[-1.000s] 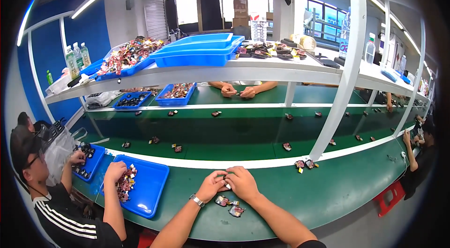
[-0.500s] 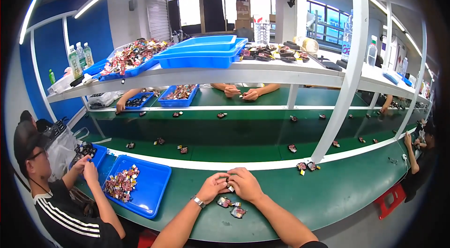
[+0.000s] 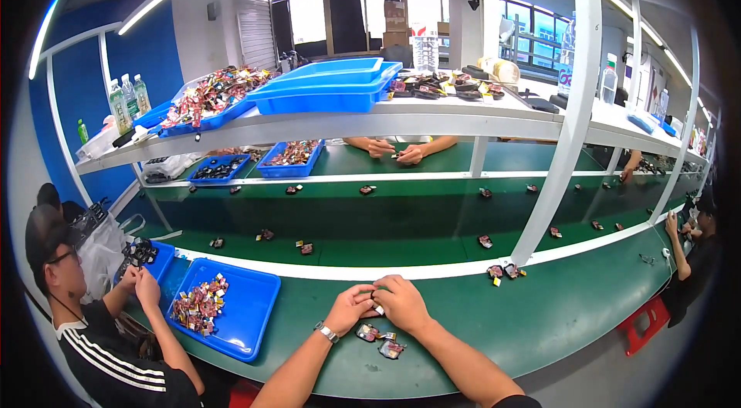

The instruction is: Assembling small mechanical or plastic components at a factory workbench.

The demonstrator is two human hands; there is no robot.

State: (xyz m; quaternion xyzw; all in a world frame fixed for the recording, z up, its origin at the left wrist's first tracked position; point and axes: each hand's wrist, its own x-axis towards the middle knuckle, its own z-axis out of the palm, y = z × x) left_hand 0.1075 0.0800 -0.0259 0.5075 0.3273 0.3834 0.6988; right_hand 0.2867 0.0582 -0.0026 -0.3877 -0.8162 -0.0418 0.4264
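— Pinching with both: left hand [image 3: 349, 308] and right hand [image 3: 401, 302] meet, grip closed on a small part [image 3: 376, 308] above the green tabletop [image 3: 556, 315]; what helps?

— Keeping it low, just beyond the loose pieces [image 3: 380, 335]; press evenly, I'd judge.

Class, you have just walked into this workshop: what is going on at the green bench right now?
The person wearing the camera has the left hand and right hand pressed together over a small part at the green bench. A few small dark parts lie just below the hands. To the left, a co-worker in a black striped shirt works something between both hands beside a blue tray of colourful small pieces. More parts sit spaced along the darker central strip, and other hands work across it.
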